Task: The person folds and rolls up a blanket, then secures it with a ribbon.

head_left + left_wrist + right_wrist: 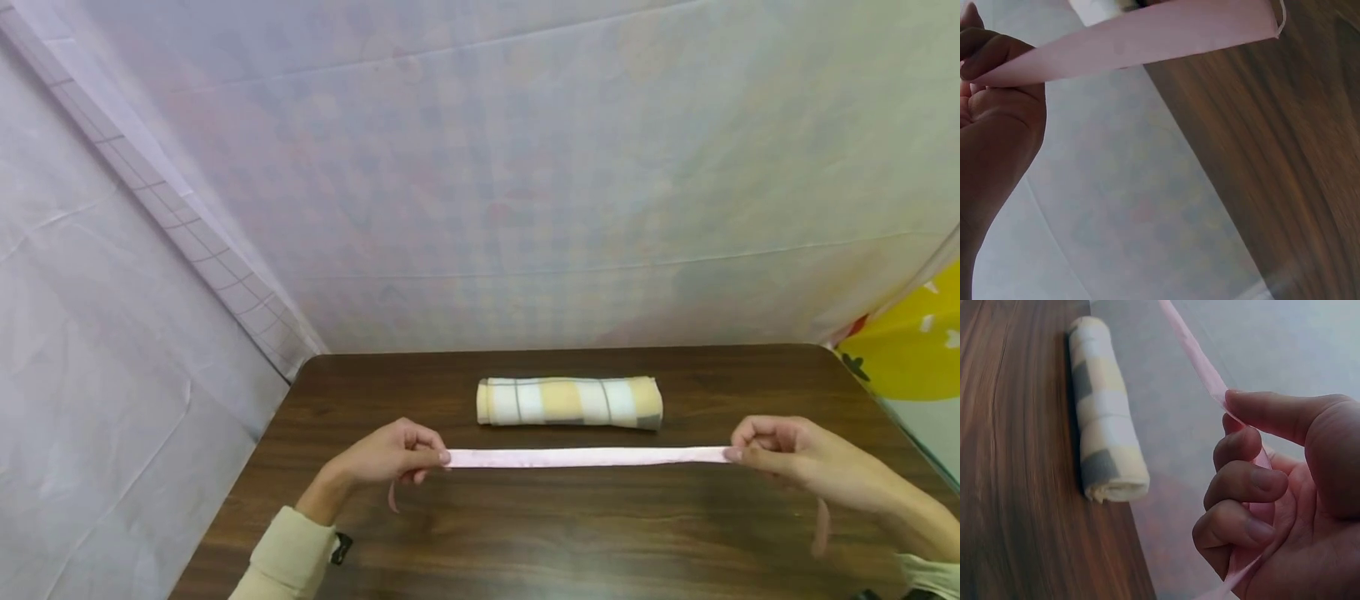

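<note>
A pale pink ribbon (585, 457) is stretched taut and level between both hands in the head view. My left hand (397, 454) pinches it near one end, and a short tail hangs below that hand. On the other side my right hand (787, 458) pinches it between thumb and forefinger. In the right wrist view the ribbon (1200, 362) runs on through the curled fingers and across the palm. Just beyond the ribbon lies a rolled towel (570, 402) in yellow, white and grey check, lengthwise across the table.
The brown wood-grain table (525, 533) has rounded far corners. Behind it hangs a pale, faintly patterned curtain (525, 208), with a white sheet (112, 375) on the left. At the far right is a yellow printed cloth (915, 350).
</note>
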The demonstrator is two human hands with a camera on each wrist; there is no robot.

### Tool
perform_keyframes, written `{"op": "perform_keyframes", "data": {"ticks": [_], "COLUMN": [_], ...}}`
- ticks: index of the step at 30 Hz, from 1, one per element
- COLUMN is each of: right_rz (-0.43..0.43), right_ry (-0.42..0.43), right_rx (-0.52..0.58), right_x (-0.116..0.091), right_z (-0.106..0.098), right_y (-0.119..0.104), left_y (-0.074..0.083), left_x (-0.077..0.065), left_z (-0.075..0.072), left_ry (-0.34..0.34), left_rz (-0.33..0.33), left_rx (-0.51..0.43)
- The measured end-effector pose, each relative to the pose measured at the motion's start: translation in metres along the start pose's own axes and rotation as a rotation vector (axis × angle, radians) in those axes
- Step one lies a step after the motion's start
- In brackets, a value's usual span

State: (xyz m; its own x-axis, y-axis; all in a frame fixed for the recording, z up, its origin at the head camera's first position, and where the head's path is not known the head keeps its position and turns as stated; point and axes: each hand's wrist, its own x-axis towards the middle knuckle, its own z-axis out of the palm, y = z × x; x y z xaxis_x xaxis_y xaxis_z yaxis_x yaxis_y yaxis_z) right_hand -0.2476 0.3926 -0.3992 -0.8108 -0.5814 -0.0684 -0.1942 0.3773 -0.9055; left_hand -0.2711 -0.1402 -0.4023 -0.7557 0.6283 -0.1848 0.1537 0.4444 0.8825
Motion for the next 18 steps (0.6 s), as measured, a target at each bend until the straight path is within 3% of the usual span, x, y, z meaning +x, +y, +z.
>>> {"op": "perform_keyframes", "data": {"ticks": [6,11,18], "right_rz": [-0.012,0.013,-0.049], "right_ry": [-0.049,-0.065,-0.097], "right_rx": [0.032,0.022,0.005], "right_x": [0.004,0.008,0.01], "right_z": [-0.005,-0.005,-0.009], "right_y": [0.017,0.032,0.055], "left_y": [-0.016,-0.034,-0.046], "left_x": [-0.001,-0.003,-0.008], "left_z": [-0.007,-0.013,-0.017], "left_ry": [-0.009,-0.01,0.02], "left_rz": [-0.002,-0.037,-0.11], "left_rx": [0.037,0.029,0.03]}}
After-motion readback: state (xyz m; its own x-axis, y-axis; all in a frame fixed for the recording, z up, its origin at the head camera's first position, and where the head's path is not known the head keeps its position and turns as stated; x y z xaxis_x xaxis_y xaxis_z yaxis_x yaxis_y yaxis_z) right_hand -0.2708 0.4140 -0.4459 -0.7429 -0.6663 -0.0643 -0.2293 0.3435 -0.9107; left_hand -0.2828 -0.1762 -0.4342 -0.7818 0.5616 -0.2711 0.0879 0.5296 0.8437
